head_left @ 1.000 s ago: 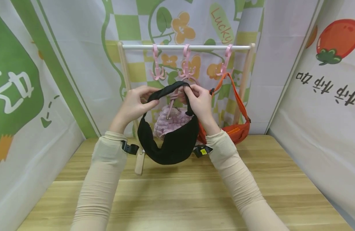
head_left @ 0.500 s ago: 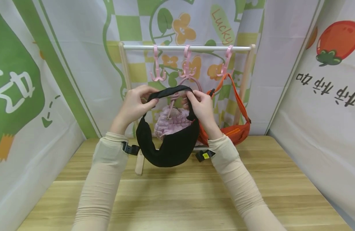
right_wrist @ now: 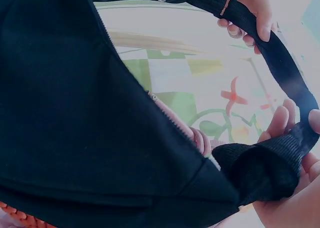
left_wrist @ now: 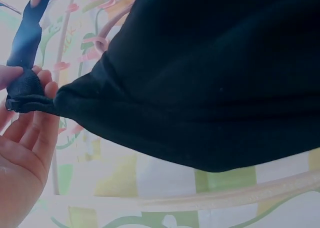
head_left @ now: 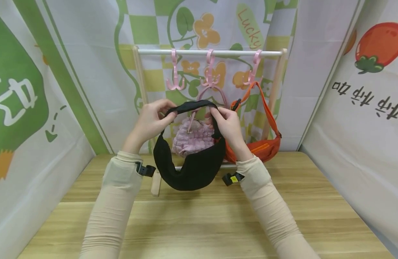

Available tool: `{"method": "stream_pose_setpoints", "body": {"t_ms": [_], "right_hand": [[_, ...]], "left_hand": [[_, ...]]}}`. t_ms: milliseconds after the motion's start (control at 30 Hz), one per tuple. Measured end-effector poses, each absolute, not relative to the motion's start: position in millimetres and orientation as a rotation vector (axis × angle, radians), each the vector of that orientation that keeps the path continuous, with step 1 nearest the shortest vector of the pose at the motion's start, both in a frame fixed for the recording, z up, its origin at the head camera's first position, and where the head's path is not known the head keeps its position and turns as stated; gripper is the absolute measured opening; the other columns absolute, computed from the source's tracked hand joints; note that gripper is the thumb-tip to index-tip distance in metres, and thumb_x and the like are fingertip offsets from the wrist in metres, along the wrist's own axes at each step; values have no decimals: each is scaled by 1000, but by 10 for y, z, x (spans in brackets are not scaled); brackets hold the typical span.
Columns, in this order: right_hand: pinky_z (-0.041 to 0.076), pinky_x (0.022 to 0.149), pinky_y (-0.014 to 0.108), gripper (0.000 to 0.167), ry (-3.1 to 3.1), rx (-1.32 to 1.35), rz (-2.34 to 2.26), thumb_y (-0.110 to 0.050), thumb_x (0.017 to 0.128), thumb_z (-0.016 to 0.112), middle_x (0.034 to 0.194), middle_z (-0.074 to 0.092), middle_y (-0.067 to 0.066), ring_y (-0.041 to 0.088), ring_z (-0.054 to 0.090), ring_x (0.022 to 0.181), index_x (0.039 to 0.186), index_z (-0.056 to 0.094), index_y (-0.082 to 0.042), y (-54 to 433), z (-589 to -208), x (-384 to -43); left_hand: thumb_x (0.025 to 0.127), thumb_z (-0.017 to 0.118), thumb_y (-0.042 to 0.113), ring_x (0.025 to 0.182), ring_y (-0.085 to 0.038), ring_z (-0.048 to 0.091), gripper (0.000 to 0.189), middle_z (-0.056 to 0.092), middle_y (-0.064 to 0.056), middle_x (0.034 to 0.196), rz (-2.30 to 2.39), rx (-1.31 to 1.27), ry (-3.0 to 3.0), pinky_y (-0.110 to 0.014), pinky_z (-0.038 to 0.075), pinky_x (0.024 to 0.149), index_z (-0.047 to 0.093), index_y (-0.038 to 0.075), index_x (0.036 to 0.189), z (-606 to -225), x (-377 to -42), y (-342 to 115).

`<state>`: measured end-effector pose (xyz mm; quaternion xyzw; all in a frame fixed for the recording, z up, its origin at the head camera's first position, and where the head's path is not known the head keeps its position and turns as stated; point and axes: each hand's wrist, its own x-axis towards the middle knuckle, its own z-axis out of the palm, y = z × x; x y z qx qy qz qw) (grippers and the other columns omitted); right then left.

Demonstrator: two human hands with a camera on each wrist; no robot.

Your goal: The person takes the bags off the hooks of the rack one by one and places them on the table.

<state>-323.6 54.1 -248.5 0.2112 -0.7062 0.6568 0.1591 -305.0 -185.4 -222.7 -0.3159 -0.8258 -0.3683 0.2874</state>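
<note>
A black sling bag (head_left: 199, 171) hangs in the air by its strap (head_left: 194, 105), in front of a rack. My left hand (head_left: 152, 118) pinches the strap's left side between thumb and fingers. On the right side, my right hand (head_left: 229, 126) pinches the same strap; the right wrist view shows a strap slider (right_wrist: 228, 4) near the left hand's fingers. The bag's zipper (right_wrist: 130, 70) faces up in that view. Behind it hangs a pink crinkled bag (head_left: 190, 138), partly hidden, its handle on the middle hook. An orange bag (head_left: 267, 149) hangs from the right hook.
The rack has a white bar (head_left: 153, 52) and wooden posts (head_left: 276, 90). A pink hook (head_left: 175, 77) at the left of the bar carries no bag. Beneath is a wood-grain table (head_left: 199, 223), with printed curtains (head_left: 56, 54) at the back and sides.
Both hands have sunk a little with the black bag, and the right hand has drifted slightly right. More of the pink bag's handle shows above the strap.
</note>
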Motion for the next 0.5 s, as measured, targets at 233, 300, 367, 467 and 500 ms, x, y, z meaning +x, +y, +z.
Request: {"method": "stream_pose_setpoints", "body": {"t_ms": [233,300,367,467,500], "right_hand": [[48,48,26,42,-2055,601,1845,-35,94,58,58,61,-2,11,58,52,81,70,3,584,-2548,-3205],[45,45,25,40,-2048,614,1851,-32,94,59,56,59,-3,10,56,50,80,69,4,593,-2569,-3197],[43,45,24,38,-2035,630,1877,-29,94,59,55,58,-5,10,53,49,81,68,6,603,-2587,-3189],[43,46,23,34,-2020,642,1940,-25,94,59,54,57,-6,10,53,48,80,67,6,622,-2613,-3189],[44,47,23,32,-2016,640,1966,-23,94,59,54,57,-6,10,53,48,80,66,5,629,-2619,-3185]], "left_hand": [[93,58,15,55,-17,57,10,70,-4,80,-1034,-839,-2254,-22,39,46,65,9,97,-2278,-3027,-1878],[94,57,15,54,-15,57,10,70,-5,79,-1051,-840,-2259,-22,40,46,65,9,96,-2303,-3019,-1884],[94,57,14,56,-12,59,10,70,-7,77,-1067,-838,-2256,-22,41,47,65,8,97,-2324,-3014,-1887],[94,57,11,57,-8,61,12,69,-9,74,-1103,-841,-2247,-20,45,49,65,6,101,-2345,-3007,-1883],[94,56,10,57,-7,61,13,69,-10,74,-1116,-845,-2243,-20,46,50,64,5,102,-2349,-3003,-1880]]}}
